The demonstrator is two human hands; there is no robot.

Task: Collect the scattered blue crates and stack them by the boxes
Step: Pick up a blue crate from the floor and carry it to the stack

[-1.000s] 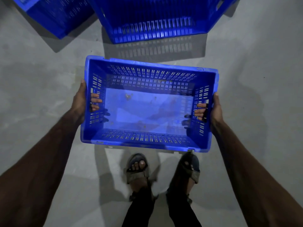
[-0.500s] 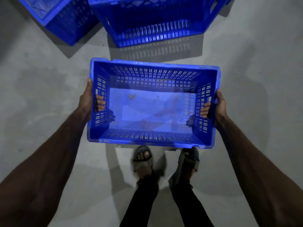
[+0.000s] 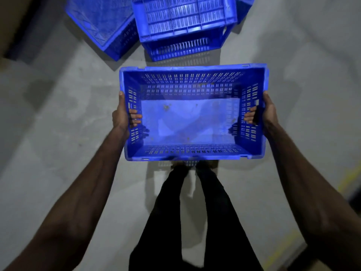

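Observation:
I carry an empty blue slotted crate above the grey floor, its open top facing me. My left hand grips the left handle slot, fingers poking through to the inside. My right hand grips the right handle slot the same way. Ahead on the floor lie two more blue crates: one directly in front of the held crate, another to its left, turned at an angle.
Grey concrete floor spreads all around. My legs in dark trousers are below the crate. A dark edge shows at the top left corner, and a yellow floor line runs at the right.
The crate has risen closer to the camera and now hides my feet. The view has moved forward, so more of the two floor crates shows at the top.

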